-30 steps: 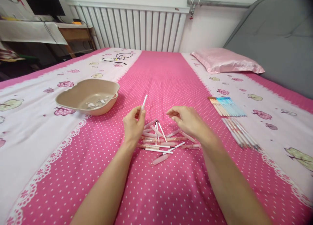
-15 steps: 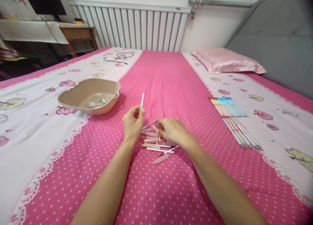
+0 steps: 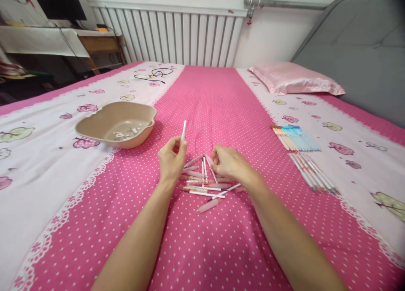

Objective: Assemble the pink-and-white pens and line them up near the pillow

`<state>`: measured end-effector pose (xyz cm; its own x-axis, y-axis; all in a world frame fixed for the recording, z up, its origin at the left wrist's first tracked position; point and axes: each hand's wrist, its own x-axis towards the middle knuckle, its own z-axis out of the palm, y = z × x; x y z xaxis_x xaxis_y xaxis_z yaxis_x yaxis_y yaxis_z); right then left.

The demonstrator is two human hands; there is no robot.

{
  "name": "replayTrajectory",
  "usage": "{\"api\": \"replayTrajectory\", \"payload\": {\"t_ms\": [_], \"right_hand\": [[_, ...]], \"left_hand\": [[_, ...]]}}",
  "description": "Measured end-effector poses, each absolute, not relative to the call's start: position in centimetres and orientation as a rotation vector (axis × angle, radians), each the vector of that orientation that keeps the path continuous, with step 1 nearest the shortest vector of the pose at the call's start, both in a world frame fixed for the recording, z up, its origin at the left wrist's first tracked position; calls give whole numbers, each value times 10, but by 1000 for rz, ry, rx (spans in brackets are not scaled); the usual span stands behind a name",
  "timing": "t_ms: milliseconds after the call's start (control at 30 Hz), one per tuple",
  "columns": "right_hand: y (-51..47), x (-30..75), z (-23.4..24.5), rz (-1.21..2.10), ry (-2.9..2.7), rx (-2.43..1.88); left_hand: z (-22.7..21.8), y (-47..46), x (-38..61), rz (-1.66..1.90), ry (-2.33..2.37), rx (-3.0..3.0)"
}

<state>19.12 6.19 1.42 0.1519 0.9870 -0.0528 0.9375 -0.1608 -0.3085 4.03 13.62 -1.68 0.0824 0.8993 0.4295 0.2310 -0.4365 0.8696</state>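
My left hand (image 3: 171, 158) is closed around a slim white pen refill (image 3: 184, 130), held nearly upright with its top end showing above the fingers. Fingers of my right hand (image 3: 229, 161) pinch a pale pink pen barrel (image 3: 209, 161) at the far right side of the pile; part of it is hidden by the fingertips. Between and below both hands lies a loose pile of pink pen barrels (image 3: 209, 206) and white refills (image 3: 207, 194), some with dark tips, crossing one another on the pink dotted bedspread (image 3: 205, 249).
A beige basin (image 3: 115, 124) with small white pieces inside stands to the left. Rows of blue and orange pens (image 3: 295, 138) and pale patterned pens (image 3: 311, 172) lie at right. Farther off are a pink pillow (image 3: 295, 79), a black cable (image 3: 161, 73) and a radiator (image 3: 171, 33).
My right hand has shifted a little right and away from me, uncovering white refills in the pile, with the pink barrel in its fingers. My left hand stays nearly still.
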Motion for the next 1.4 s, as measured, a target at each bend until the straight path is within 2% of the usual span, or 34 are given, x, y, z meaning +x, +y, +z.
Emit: {"api": "replayTrajectory", "payload": {"t_ms": [133, 267, 367, 667, 800, 933, 1167, 1400], "right_hand": [[63, 193, 16, 319, -1879, -2169], [71, 182, 2, 131, -2072, -1895], [76, 174, -11, 113, -2215, -1766], [81, 180, -13, -27, -2215, -1991], [80, 191, -7, -51, -2023, -2052], [81, 205, -5, 129, -1620, -2045], [89, 205, -1, 733, -981, -1357], [86, 203, 8, 792, -794, -1152]], "left_hand": [[-16, 136, 40, 1379, 1131, 1757], [-17, 137, 41, 1384, 1120, 1757], [-18, 137, 41, 1382, 1131, 1753], [-17, 136, 40, 1375, 1140, 1778], [-18, 137, 40, 1382, 1136, 1776], [-17, 136, 40, 1371, 1143, 1782], [-18, 134, 43, 1186, 1059, 1950], [-16, 130, 45, 1090, 970, 2032]]}}
